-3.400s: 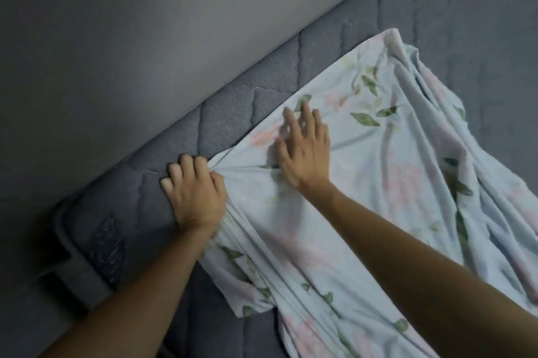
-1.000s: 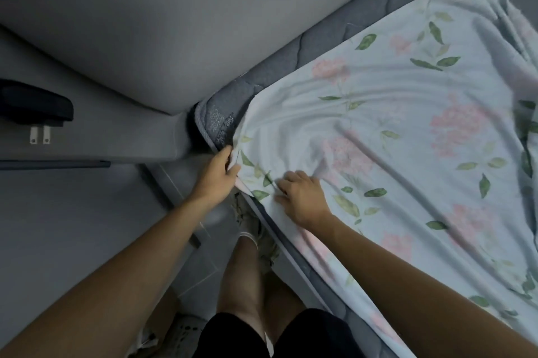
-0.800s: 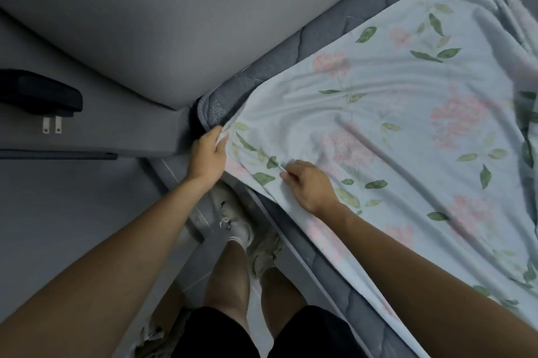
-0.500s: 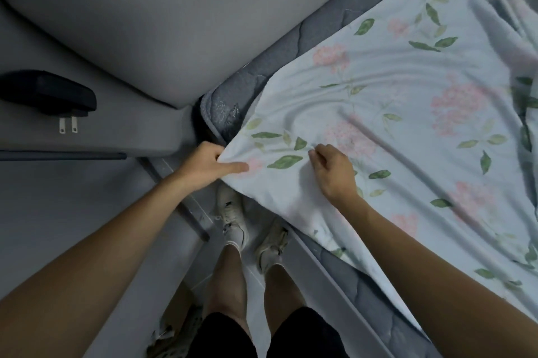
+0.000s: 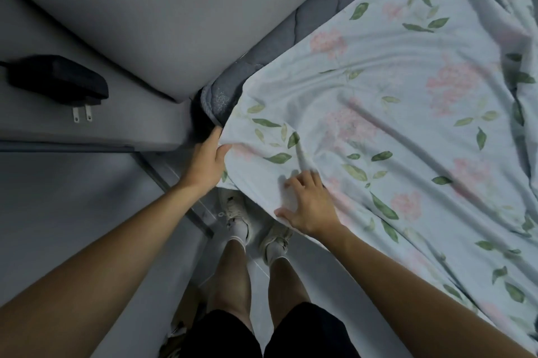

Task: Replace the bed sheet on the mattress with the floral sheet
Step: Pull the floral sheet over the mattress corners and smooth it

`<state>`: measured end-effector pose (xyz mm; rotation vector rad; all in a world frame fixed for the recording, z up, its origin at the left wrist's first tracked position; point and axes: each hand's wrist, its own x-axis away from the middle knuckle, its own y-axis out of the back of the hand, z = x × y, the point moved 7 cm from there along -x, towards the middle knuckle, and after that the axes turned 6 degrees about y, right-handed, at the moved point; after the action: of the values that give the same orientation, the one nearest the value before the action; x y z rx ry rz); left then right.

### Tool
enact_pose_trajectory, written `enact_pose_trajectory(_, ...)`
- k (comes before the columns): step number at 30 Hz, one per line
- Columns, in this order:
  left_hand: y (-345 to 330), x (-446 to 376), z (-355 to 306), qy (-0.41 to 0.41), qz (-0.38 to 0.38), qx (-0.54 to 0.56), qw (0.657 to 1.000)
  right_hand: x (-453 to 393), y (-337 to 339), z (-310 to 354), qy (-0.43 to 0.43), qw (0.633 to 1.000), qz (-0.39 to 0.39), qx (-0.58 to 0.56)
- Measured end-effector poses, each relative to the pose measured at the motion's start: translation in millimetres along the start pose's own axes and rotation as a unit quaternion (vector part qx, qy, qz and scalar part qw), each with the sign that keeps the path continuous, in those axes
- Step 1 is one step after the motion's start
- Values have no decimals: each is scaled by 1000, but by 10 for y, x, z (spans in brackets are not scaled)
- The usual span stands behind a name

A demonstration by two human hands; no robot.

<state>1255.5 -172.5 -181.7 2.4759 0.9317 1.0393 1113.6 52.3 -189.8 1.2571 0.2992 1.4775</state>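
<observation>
Pale blue cotton sheet printed with pink blossoms and green leaves (image 5: 393, 130), spread over the dark grey quilted mattress (image 5: 314, 12) ahead and to the right of both hands. Thin, light, limp cloth by the look of the many soft creases; likely to slide easily on the quilting and to bunch wherever pulled, with nothing fragile about it. Corner of the sheet overhanging the near mattress corner, directly between the two hands. Left hand (image 5: 205, 165) at that corner, thumb on top of the fabric and fingers seemingly tucked beneath the edge, so grasping the hem as far as could be judged. Right hand (image 5: 308, 203) laid flat on the cloth, fingers spread and straight, pressing rather than gripping; somewhat blurred. Best hold judged to be the hem close to the corner, taken in a full pinch of both layers of slack, since a grip further in would only gather loose cloth.

Left fingers hidden under the sheet. Mattress side and whatever lay below the overhang concealed by the drape. Far edge of the sheet rumpled and cut off at the upper right. Any elastic in the hem impossible to make out. Black plug-in power adapter (image 5: 58, 82) well to the left of the left hand, its cable cut off at the frame edge.
</observation>
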Motion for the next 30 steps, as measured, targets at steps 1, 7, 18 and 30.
enact_pose_trajectory(1,12,-8,67,3,3,-13,1000,20,-16,-21,-14,1000,-19,3)
enact_pose_trajectory(7,-80,117,276,111,87,108,984,75,-108,-17,-6,997,-71,-22)
enact_pose_trajectory(18,-319,252,211,90,95,144,981,125,487,-503,-139,938,-216,-232)
enact_pose_trajectory(30,-853,-217,-288,92,142,132,977,-138,642,-1051,-269,896,-280,-215)
